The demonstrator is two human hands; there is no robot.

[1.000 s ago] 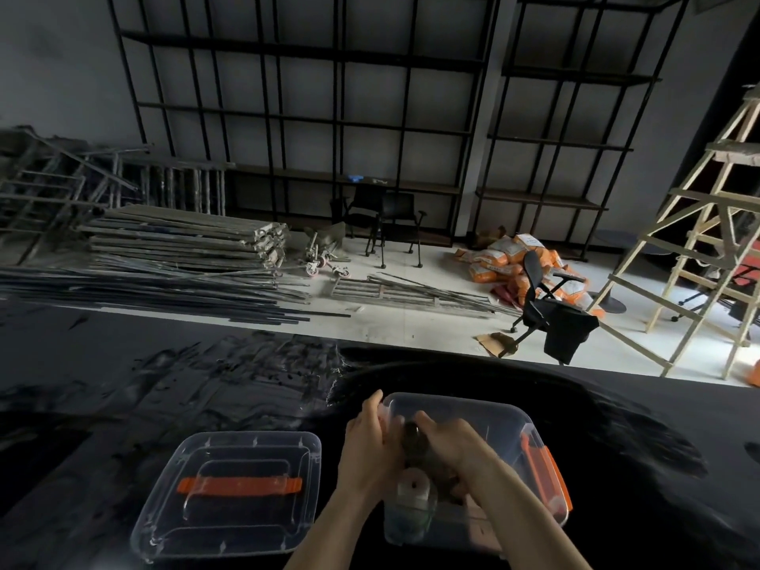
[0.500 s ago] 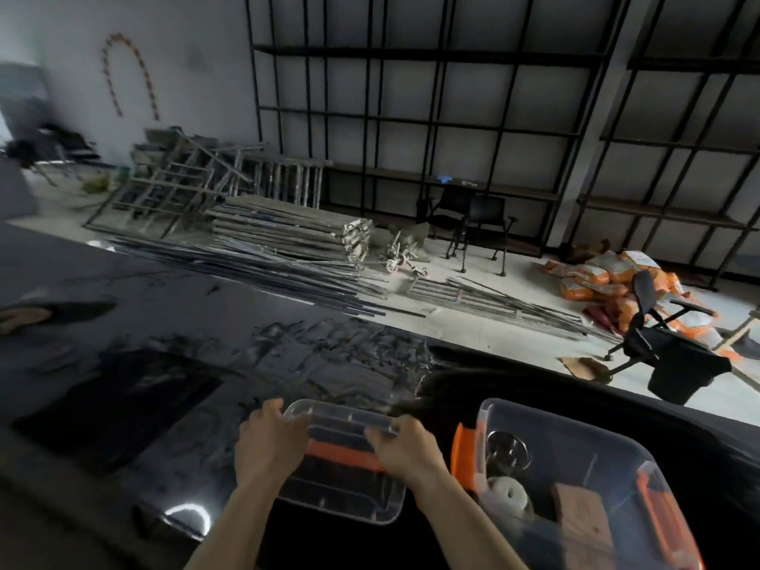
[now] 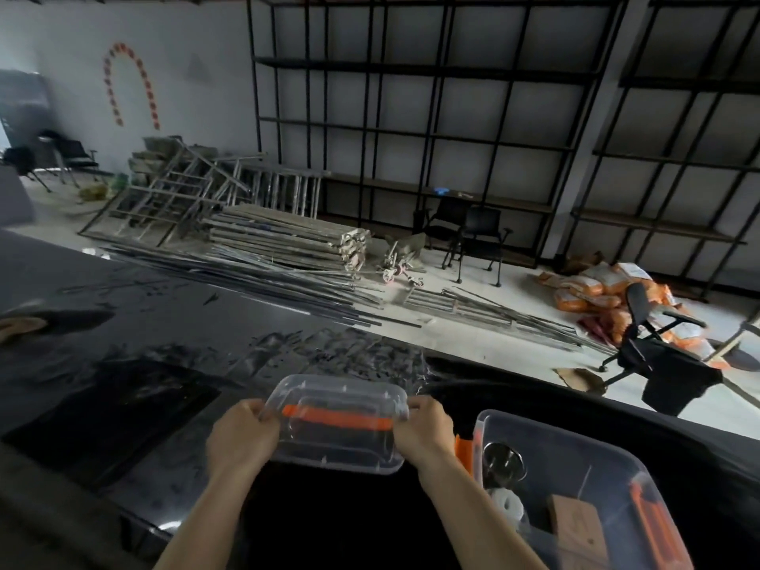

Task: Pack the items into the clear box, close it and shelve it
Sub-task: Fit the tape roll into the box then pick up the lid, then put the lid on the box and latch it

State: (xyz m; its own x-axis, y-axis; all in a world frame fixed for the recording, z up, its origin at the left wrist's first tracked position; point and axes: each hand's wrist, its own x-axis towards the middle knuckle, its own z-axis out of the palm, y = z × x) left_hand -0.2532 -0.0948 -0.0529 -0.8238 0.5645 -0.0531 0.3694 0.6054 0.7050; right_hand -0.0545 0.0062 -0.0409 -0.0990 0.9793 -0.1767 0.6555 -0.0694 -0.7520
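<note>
The clear lid [image 3: 337, 425] with an orange handle strip is lifted off the black table, tilted toward me. My left hand [image 3: 240, 438] grips its left edge and my right hand [image 3: 425, 431] grips its right edge. To the right stands the open clear box [image 3: 617, 454] with orange latches. Inside it lie a metal cup [image 3: 503, 464], a white tape roll [image 3: 508, 506] and a brown cardboard packet [image 3: 575, 528].
The glossy black table [image 3: 123, 384] stretches left and ahead. Beyond it are stacked metal frames [image 3: 283, 236], rods on the floor, black office chairs [image 3: 654, 347], orange sacks [image 3: 596, 290] and tall black shelving [image 3: 432, 117] along the wall.
A second ago both hands were inside the box placing items. They then moved left, took hold of the lid and have now raised it off the table.
</note>
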